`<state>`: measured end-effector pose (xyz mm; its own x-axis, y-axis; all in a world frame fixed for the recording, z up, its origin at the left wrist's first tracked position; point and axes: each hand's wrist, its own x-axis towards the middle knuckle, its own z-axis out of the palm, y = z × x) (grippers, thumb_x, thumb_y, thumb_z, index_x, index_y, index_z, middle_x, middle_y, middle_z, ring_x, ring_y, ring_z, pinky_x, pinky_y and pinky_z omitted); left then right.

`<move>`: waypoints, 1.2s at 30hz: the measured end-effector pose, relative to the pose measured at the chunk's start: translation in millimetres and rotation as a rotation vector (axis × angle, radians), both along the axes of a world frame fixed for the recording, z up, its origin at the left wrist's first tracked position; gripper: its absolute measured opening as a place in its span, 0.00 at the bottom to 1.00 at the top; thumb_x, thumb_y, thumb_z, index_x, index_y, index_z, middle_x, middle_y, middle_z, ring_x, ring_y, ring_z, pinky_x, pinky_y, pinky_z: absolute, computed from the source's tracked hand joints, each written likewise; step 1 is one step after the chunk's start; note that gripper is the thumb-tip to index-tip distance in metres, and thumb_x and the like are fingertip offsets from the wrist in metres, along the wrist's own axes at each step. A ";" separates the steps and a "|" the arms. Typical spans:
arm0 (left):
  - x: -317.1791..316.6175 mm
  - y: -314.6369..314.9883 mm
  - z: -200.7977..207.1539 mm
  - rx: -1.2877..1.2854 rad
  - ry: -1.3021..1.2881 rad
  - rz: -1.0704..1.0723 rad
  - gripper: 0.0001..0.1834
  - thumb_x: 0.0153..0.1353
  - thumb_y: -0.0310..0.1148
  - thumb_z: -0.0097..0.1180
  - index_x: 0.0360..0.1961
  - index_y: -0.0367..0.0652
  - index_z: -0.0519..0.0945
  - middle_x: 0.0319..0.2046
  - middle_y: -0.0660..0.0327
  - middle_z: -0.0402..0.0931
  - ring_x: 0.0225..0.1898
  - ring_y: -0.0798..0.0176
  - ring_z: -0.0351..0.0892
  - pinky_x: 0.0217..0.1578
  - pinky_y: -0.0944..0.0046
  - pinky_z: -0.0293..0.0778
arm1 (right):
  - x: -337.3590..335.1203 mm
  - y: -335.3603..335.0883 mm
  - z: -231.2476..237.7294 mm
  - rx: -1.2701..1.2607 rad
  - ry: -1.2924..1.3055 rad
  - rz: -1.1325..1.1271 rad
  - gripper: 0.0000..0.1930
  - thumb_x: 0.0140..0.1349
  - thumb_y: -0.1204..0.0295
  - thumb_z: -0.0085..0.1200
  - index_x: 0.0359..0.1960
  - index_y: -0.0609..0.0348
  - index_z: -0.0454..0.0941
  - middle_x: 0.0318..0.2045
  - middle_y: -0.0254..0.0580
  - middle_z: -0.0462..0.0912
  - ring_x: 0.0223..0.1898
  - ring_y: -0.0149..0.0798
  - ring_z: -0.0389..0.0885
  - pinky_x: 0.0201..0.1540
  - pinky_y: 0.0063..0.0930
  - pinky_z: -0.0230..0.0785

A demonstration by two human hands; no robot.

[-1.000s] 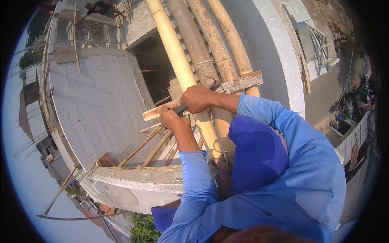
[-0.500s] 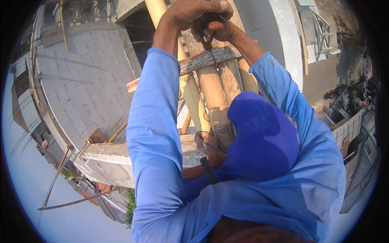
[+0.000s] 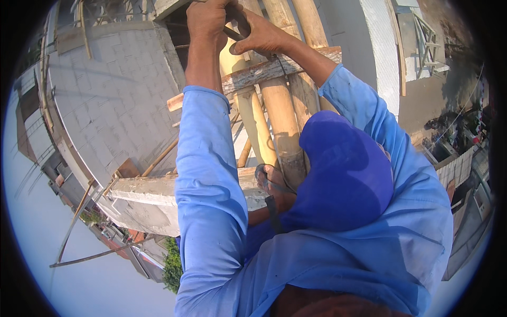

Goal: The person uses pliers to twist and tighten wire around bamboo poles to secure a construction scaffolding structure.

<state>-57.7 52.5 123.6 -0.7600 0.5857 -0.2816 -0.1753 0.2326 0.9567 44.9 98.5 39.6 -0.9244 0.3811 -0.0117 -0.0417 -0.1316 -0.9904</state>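
Observation:
My left hand [image 3: 207,24] is closed at the top edge, with its fingers curled over. Beside it, my right hand [image 3: 260,36] is closed, thumb bent in toward the left hand. A dark narrow strip [image 3: 231,34] runs between the two hands, gripped by both; whether it is cord, rubber or metal I cannot tell. Just below my hands a weathered wooden plank [image 3: 259,75] lies across several bamboo poles [image 3: 282,124]. A thin dark tie [image 3: 283,67] passes over the plank near my right wrist.
My sandalled foot [image 3: 274,185] rests by the poles, beside my blue-clad knee [image 3: 346,174]. A concrete ledge [image 3: 142,191] runs below to the left. A pale block wall [image 3: 113,100] stands at left, with a dark opening beside it. Far down at right are roofs and ground.
Both hands have moved left along the plank, away from the tie over the bamboo. The dark strip now shows between them. More of the plank's right end is visible.

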 end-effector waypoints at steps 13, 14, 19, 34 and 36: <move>-21.7 -23.4 -19.3 0.173 -0.237 0.260 0.07 0.60 0.30 0.51 0.30 0.36 0.72 0.13 0.65 0.61 0.13 0.69 0.62 0.14 0.66 0.61 | 30.3 28.0 -40.0 -0.089 -0.011 -0.326 0.58 0.34 0.71 0.69 0.68 0.57 0.43 0.54 0.46 0.62 0.56 0.42 0.63 0.55 0.34 0.65; -20.8 -25.4 -21.3 0.227 -0.301 0.310 0.05 0.57 0.24 0.53 0.33 0.37 0.70 0.12 0.66 0.55 0.10 0.69 0.57 0.12 0.65 0.57 | 37.3 30.5 -41.0 -0.089 -0.023 -0.331 0.58 0.34 0.71 0.69 0.68 0.57 0.43 0.54 0.47 0.62 0.56 0.42 0.63 0.54 0.34 0.65; -0.2 -12.7 -24.9 0.193 -0.215 0.273 0.03 0.55 0.23 0.53 0.30 0.39 0.72 0.14 0.65 0.63 0.14 0.68 0.66 0.15 0.67 0.64 | 45.5 29.4 -29.3 -0.050 -0.048 -0.332 0.59 0.34 0.69 0.70 0.68 0.57 0.40 0.56 0.48 0.60 0.57 0.42 0.63 0.53 0.34 0.67; 1.9 17.4 -7.9 0.186 0.109 0.132 0.07 0.53 0.28 0.56 0.31 0.42 0.71 0.17 0.66 0.65 0.15 0.70 0.63 0.16 0.67 0.62 | 21.5 23.5 2.7 0.105 -0.009 -0.230 0.62 0.34 0.66 0.71 0.68 0.57 0.36 0.59 0.54 0.55 0.60 0.47 0.60 0.55 0.37 0.65; 3.6 17.0 -8.3 0.186 0.112 0.135 0.08 0.53 0.28 0.56 0.32 0.42 0.71 0.18 0.66 0.66 0.17 0.70 0.64 0.18 0.67 0.63 | 25.1 23.5 3.3 0.100 -0.005 -0.231 0.62 0.34 0.66 0.71 0.68 0.57 0.36 0.60 0.55 0.55 0.61 0.48 0.59 0.56 0.38 0.64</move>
<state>-54.2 69.5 115.3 -0.8550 0.5109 -0.0887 -0.0837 0.0328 0.9960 69.9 122.0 43.0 -0.8125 0.5820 0.0323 -0.0543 -0.0204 -0.9983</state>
